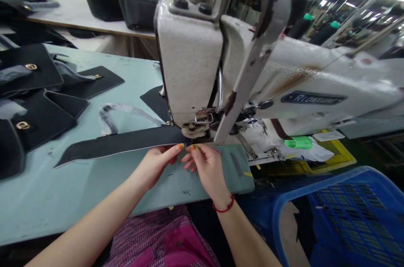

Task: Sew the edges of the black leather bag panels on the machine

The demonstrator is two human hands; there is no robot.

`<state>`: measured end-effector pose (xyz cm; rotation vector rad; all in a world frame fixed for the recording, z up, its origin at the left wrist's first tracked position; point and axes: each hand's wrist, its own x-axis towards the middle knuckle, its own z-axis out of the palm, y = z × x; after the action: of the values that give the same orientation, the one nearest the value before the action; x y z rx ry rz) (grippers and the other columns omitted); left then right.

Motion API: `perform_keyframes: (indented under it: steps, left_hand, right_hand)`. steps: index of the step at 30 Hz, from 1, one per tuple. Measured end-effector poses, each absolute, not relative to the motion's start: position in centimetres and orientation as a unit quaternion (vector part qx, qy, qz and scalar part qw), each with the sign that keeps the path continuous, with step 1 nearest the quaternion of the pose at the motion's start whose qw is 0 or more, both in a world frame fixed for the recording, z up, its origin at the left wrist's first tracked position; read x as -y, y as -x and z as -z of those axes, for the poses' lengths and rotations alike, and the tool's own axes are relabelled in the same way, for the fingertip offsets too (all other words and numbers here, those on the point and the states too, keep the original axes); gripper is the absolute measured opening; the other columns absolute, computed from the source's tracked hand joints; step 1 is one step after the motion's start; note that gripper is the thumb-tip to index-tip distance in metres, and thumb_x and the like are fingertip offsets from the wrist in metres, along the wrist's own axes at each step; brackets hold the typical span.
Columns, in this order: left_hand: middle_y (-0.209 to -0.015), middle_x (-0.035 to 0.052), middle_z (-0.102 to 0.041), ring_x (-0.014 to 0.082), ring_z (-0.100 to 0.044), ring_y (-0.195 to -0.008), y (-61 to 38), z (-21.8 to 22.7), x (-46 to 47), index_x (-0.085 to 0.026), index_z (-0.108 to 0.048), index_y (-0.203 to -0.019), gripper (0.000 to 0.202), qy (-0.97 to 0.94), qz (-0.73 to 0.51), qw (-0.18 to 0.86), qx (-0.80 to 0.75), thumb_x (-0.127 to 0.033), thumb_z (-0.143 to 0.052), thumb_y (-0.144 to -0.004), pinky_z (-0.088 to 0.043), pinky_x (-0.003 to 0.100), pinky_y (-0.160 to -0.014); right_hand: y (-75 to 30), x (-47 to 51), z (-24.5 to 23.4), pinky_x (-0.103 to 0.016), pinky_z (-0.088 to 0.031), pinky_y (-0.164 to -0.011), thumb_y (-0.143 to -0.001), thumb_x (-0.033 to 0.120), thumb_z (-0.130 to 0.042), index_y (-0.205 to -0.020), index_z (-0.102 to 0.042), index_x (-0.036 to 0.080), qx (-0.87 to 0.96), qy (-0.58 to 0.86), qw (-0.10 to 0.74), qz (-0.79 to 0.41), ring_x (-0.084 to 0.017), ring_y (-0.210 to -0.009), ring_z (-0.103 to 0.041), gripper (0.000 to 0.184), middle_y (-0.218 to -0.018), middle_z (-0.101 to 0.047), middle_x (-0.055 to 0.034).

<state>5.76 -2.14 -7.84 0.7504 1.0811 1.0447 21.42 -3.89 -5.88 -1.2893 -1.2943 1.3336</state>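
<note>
The person is wearing orange nail colour, a red bracelet and a checked garment with magenta.
On the left hand the thumbnail is showing bright orange, and on the right hand a matching orange is covering the thumb's nail. A thin red bracelet is circling the right wrist, its finer make staying too small to tell. Both forearms are showing bare. At the near edge a garment is displaying a small, dense check in pinkish and dark tones, and a plain magenta panel is brightening its middle.
</note>
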Motion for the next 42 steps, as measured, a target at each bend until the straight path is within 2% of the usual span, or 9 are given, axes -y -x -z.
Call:
perform_keyframes:
  steps: [5,9,12,16,20,23,29,37,42]
  left_hand:
    - [-0.059,-0.0017,-0.055,0.0105,-0.039,-0.056,-6.4,7.4,2.5,-0.014,-0.067,-0.064,0.027,-0.387,-0.495,0.6,-0.495,-0.037,-0.078,-0.072,-0.032,0.023,-0.052]
    - [-0.057,-0.0022,-0.055,0.0106,-0.04,-0.055,-7.2,7.1,2.4,-0.015,-0.07,-0.067,0.02,-0.39,-0.523,0.575,-0.493,-0.033,-0.077,-0.07,-0.034,0.023,-0.055]
    - [-0.062,-0.0011,-0.06,0.0106,-0.042,-0.055,-7.8,7.0,2.5,-0.014,-0.073,-0.075,0.019,-0.377,-0.537,0.574,-0.489,-0.033,-0.075,-0.072,-0.035,0.023,-0.056]
    - [-0.059,-0.001,-0.06,0.011,-0.043,-0.054,-8.6,7.1,2.8,-0.014,-0.071,-0.071,0.022,-0.359,-0.545,0.573,-0.496,-0.035,-0.071,-0.075,-0.035,0.023,-0.054]
    - [-0.068,0.0029,-0.069,0.0179,-0.061,-0.07,-9.0,7.2,2.8,-0.015,-0.073,-0.078,0.02,-0.359,-0.569,0.548,-0.497,-0.034,-0.07,-0.074,-0.047,0.026,-0.069]
    - [-0.077,0.0065,-0.074,0.023,-0.066,-0.082,-9.1,7.1,2.6,-0.015,-0.073,-0.077,0.02,-0.373,-0.574,0.523,-0.508,-0.034,-0.069,-0.071,-0.05,0.031,-0.079]
    - [-0.077,0.0066,-0.074,0.0221,-0.065,-0.077,-9.8,6.9,2.3,-0.014,-0.072,-0.075,0.02,-0.369,-0.578,0.502,-0.526,-0.03,-0.062,-0.072,-0.05,0.03,-0.074]
    - [-0.078,0.0058,-0.073,0.0224,-0.062,-0.082,-10.6,6.7,1.7,-0.012,-0.071,-0.077,0.023,-0.336,-0.597,0.491,-0.538,-0.029,-0.058,-0.071,-0.049,0.03,-0.079]
    - [-0.077,0.0043,-0.072,0.022,-0.062,-0.082,-10.3,6.6,1.7,-0.013,-0.07,-0.073,0.021,-0.353,-0.584,0.483,-0.548,-0.027,-0.055,-0.07,-0.049,0.029,-0.08]
  right_hand:
    - [-23.3,3.9,5.0,-0.021,-0.054,-0.069,-0.099,0.028,-0.05,-0.11,-0.068,0.018,0.681,0.523,0.41,-0.309,-0.013,-0.074,-0.071,0.023,-0.088,-0.075,-0.0041]
    - [-23.6,2.5,4.4,-0.023,-0.052,-0.084,-0.1,0.02,-0.05,-0.113,-0.069,0.019,0.804,0.499,0.292,-0.14,-0.016,-0.095,-0.07,0.023,-0.104,-0.074,-0.0066]
    - [-23.8,1.7,3.6,-0.023,-0.051,-0.078,-0.1,0.021,-0.051,-0.115,-0.069,0.019,0.861,0.47,0.194,-0.021,-0.015,-0.09,-0.07,0.023,-0.104,-0.074,-0.0067]
    - [-24.0,1.2,1.8,-0.026,-0.049,-0.068,-0.1,0.019,-0.05,-0.122,-0.065,0.018,0.9,0.421,0.088,0.076,-0.016,-0.084,-0.069,0.027,-0.098,-0.073,-0.0077]
    - [-23.7,1.0,0.6,-0.029,-0.046,-0.059,-0.1,0.014,-0.044,-0.119,-0.065,0.011,0.92,0.364,0.03,0.142,-0.019,-0.076,-0.066,0.029,-0.093,-0.071,-0.0113]
    - [-23.5,0.8,0.9,-0.03,-0.044,-0.056,-0.099,0.013,-0.041,-0.12,-0.063,0.007,0.926,0.332,0.034,0.178,-0.019,-0.075,-0.065,0.031,-0.091,-0.07,-0.0131]
    - [-23.8,-0.2,2.7,-0.03,-0.04,-0.057,-0.101,0.022,-0.045,-0.109,-0.066,0.013,0.922,0.326,0.086,0.192,-0.016,-0.071,-0.063,0.025,-0.085,-0.07,-0.0078]
    - [-24.3,-0.7,4.6,-0.031,-0.042,-0.069,-0.1,0.029,-0.052,-0.124,-0.063,0.02,0.905,0.337,0.172,0.193,-0.015,-0.079,-0.066,0.028,-0.1,-0.073,-0.0074]
    - [-24.2,-1.0,5.0,-0.03,-0.041,-0.068,-0.099,0.027,-0.052,-0.125,-0.063,0.021,0.903,0.338,0.194,0.18,-0.015,-0.077,-0.065,0.029,-0.094,-0.073,-0.0072]
